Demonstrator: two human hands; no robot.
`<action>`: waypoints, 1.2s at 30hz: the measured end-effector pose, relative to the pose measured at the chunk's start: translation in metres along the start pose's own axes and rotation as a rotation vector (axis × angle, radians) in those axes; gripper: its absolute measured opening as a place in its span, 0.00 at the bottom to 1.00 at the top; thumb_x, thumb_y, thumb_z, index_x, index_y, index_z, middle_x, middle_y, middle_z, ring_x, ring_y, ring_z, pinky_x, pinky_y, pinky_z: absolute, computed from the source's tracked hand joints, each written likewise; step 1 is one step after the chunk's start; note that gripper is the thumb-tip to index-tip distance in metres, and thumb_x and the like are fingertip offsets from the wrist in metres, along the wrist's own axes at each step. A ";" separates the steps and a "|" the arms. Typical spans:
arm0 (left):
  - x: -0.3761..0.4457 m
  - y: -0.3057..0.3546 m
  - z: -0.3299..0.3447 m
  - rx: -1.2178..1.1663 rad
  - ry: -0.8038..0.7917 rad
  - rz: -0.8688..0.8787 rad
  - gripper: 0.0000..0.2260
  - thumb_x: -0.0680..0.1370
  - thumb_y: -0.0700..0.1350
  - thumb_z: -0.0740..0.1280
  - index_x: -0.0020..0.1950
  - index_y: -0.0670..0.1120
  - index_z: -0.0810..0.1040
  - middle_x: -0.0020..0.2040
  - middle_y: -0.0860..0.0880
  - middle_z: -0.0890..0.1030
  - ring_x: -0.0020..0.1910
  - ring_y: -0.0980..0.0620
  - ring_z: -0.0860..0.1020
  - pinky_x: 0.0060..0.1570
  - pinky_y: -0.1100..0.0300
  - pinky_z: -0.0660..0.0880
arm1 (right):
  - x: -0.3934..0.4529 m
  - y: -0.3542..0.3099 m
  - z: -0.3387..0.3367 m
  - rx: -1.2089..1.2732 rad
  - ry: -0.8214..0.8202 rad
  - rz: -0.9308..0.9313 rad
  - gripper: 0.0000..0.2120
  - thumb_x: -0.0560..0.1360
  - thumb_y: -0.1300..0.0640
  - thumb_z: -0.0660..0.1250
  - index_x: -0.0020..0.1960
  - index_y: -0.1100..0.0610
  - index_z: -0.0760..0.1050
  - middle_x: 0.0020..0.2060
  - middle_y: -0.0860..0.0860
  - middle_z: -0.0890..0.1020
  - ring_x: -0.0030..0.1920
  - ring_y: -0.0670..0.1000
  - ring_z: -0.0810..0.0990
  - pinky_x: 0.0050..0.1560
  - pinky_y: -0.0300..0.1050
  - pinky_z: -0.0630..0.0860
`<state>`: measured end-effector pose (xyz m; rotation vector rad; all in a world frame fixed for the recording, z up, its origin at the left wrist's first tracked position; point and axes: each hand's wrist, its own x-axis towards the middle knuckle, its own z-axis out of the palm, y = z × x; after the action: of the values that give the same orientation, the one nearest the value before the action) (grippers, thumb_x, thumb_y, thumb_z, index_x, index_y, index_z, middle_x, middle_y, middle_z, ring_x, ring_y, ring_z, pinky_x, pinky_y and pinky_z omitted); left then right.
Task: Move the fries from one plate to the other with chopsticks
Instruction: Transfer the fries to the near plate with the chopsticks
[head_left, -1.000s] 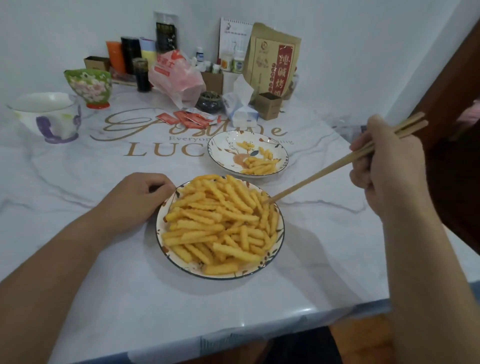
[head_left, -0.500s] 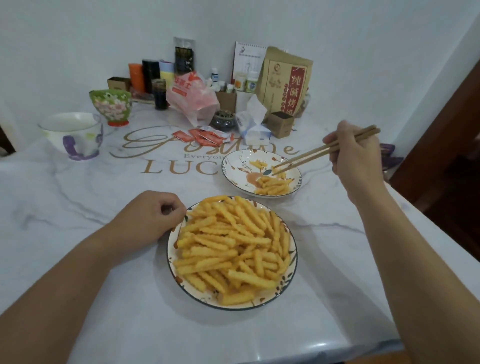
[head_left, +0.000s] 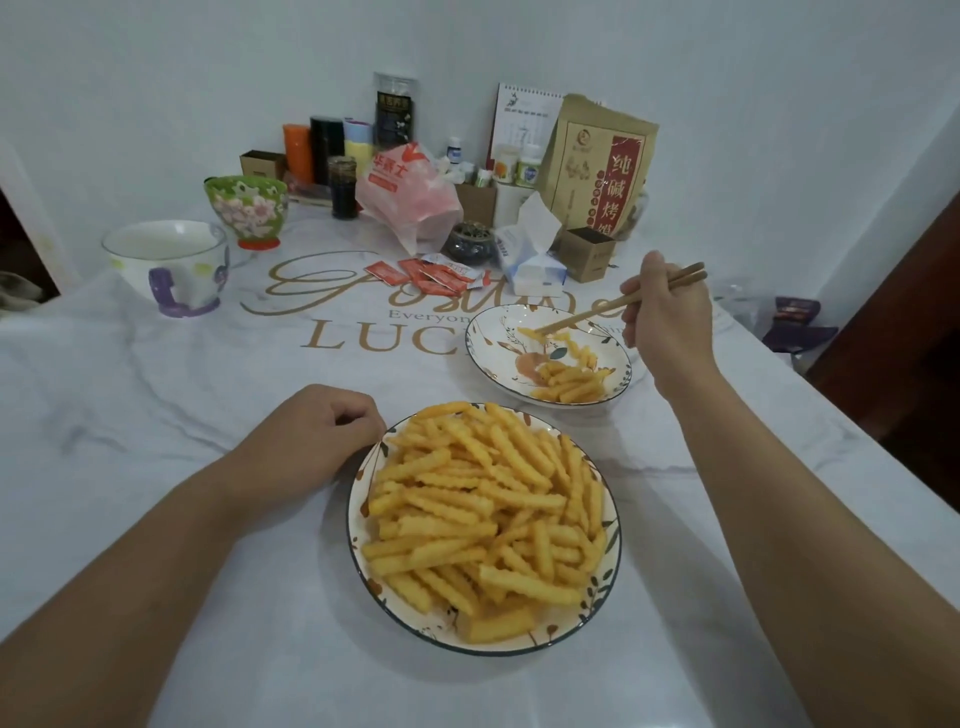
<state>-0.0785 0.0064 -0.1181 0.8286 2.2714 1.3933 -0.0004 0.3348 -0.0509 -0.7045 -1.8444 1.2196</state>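
fries: most are piled on the near plate (head_left: 358, 525), right in front. A small bunch (head_left: 569, 379) sits on the far plate (head_left: 483, 348), plus one fry (head_left: 530, 331) at the chopstick tips near that plate's far side.
chopsticks (head_left: 613, 304): tips angled down over the far plate, touching or just about on that single fry. Can't tell if it's pinched or already let go.
right hand (head_left: 667, 317): fingers wrapped around the chopsticks near their back end, hovering over the far plate's right edge.
left hand (head_left: 317, 441): loosely curled, holding nothing, resting on the table (head_left: 156, 415) right against the near plate's left rim. Looks like it's steadying it.
step, my guess: dropping a fry off. Barely started overall, the big pile's hardly dented.
doing it well: get the tips low before spreading them so the fry doesn't bounce out. Next pick, go for a loose fry on top and pinch it mid-length.
background: mug (head_left: 171, 265), sauce packets (head_left: 431, 273), tissue box (head_left: 530, 254), well clear.
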 end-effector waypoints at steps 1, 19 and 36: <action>0.000 0.000 0.000 -0.007 0.003 -0.005 0.12 0.76 0.48 0.67 0.42 0.40 0.85 0.42 0.34 0.82 0.37 0.46 0.76 0.44 0.51 0.71 | -0.001 -0.001 0.000 -0.005 0.012 -0.001 0.22 0.85 0.46 0.57 0.41 0.59 0.79 0.31 0.53 0.78 0.28 0.48 0.75 0.30 0.44 0.73; 0.000 -0.001 0.002 -0.038 0.001 -0.008 0.12 0.78 0.47 0.68 0.41 0.40 0.84 0.42 0.32 0.80 0.36 0.45 0.75 0.42 0.48 0.70 | -0.032 -0.020 0.000 -0.099 -0.026 -0.144 0.17 0.83 0.51 0.61 0.37 0.54 0.79 0.31 0.47 0.79 0.33 0.49 0.76 0.33 0.46 0.73; 0.004 0.000 0.007 0.143 0.041 0.108 0.16 0.83 0.40 0.64 0.41 0.50 0.86 0.51 0.55 0.84 0.56 0.61 0.77 0.52 0.68 0.70 | -0.004 -0.004 -0.034 0.154 0.043 0.026 0.13 0.79 0.61 0.61 0.37 0.60 0.78 0.26 0.52 0.72 0.23 0.46 0.69 0.25 0.42 0.63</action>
<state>-0.0772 0.0135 -0.1213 0.9894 2.4131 1.3152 0.0310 0.3466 -0.0415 -0.6658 -1.6903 1.3373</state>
